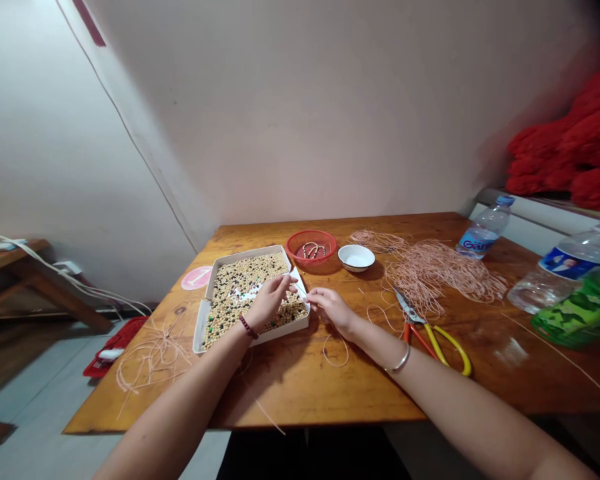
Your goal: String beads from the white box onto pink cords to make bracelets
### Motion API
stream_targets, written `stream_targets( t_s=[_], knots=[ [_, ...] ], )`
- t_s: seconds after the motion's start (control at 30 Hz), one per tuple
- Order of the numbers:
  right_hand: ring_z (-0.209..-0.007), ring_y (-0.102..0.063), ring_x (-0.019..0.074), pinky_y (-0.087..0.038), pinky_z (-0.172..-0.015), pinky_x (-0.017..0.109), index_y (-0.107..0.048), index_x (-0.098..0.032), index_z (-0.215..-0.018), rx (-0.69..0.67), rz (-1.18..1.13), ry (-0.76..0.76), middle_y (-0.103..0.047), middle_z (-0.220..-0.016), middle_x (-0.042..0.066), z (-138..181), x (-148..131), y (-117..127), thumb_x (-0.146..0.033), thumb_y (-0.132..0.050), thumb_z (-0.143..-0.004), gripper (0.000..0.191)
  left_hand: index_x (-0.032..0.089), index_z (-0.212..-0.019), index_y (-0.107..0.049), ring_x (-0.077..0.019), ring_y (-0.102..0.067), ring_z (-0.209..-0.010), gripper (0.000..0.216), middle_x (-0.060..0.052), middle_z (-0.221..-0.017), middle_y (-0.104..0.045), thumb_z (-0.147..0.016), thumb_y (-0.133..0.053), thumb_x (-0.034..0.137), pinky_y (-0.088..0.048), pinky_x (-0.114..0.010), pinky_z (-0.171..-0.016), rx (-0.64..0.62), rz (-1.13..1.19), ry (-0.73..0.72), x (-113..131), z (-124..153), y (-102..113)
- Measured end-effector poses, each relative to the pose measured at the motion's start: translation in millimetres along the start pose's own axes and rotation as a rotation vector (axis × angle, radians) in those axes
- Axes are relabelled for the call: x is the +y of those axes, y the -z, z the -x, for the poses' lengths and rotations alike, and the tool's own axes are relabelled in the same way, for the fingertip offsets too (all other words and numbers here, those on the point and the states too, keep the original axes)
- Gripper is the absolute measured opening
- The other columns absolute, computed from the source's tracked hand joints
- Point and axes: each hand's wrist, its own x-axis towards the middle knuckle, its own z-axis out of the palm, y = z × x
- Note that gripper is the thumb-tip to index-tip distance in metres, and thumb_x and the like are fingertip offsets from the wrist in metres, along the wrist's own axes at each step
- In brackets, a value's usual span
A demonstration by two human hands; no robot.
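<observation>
My left hand [271, 301] is over the right part of a white box [306, 321] filled with small beads [247, 273], mostly cream with dark ones mixed in. Its fingers are drawn together at the tips; what they hold is too small to make out. Just beyond the box's right edge, my right hand [330, 309] pinches a thin cord, whose end points toward my left fingertips. A loop of pale pink cord [335, 363] hangs down below the right hand onto the wooden table [300, 403].
Behind the hands stand a red basket [293, 255] holding a beaded string [314, 250] and a white bowl [357, 257]. To the right lie a pink cord bundle [445, 267], scissors [433, 333] and bottles [485, 230]. Loose cord [155, 357] lies at left.
</observation>
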Motion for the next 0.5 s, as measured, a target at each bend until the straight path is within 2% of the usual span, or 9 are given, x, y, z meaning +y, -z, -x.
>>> stream_targets(
  t_s=[0.17,0.3,0.5],
  knots=[
    [-0.041,-0.027,0.0051,-0.014,-0.043,0.023,-0.055,-0.017,-0.064,0.008,0.048,0.057,-0.044,-0.049,-0.006,-0.6,1.1,0.4,-0.032,-0.061,-0.069,0.016,0.014,-0.078,-0.062,-0.0139,-0.054,-0.065,0.048,-0.006,-0.074,-0.065,-0.073,-0.059,0.061,-0.039,-0.024,-0.057,-0.01,0.127,0.047,5.3,0.4,-1.2],
    [-0.042,-0.027,0.0058,-0.014,-0.044,0.024,-0.056,-0.018,-0.063,0.023,0.073,0.071,-0.043,-0.048,-0.006,-1.1,2.1,1.0,-0.033,-0.061,-0.067,0.016,0.014,-0.078,-0.063,-0.0116,-0.048,-0.058,0.051,-0.004,-0.071,-0.063,-0.072,-0.059,0.064,-0.034,-0.023,-0.051,-0.001,0.127,0.101,4.0,0.9,-0.6],
    [-0.043,-0.026,0.0062,-0.013,-0.044,0.024,-0.056,-0.018,-0.061,0.028,0.075,0.064,-0.041,-0.047,-0.006,-0.2,0.8,0.5,-0.032,-0.061,-0.066,0.015,0.014,-0.071,-0.06,-0.0129,-0.049,-0.061,0.051,-0.003,-0.068,-0.06,-0.071,-0.057,0.065,-0.037,-0.024,-0.056,0.002,0.08,0.048,-0.9,-2.3,-0.6]
  ],
)
